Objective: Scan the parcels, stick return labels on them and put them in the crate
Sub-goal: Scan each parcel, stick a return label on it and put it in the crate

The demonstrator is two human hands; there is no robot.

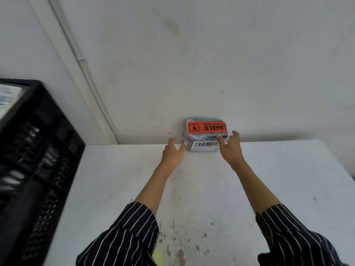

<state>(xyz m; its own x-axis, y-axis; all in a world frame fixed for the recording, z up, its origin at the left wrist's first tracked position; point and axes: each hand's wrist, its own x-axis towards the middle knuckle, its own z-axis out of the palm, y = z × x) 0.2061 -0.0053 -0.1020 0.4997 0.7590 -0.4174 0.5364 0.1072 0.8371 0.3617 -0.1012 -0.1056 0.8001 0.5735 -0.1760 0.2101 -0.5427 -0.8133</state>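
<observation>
Between your two hands, at the far edge of the white table (269, 189), lies the grey plastic-wrapped parcel (206, 134) with orange fragile tape and a barcode label. Your left hand (173, 150) is spread with its thumb at the parcel's left end and your right hand (230, 148) is splayed across its right end; neither has closed on it, and actual contact is hard to tell. Its long axis runs left to right against the white wall (211, 54) with both hands about equally near, and the black plastic crate (38, 150) stands well off to your left, its tall side the only obstacle.
</observation>
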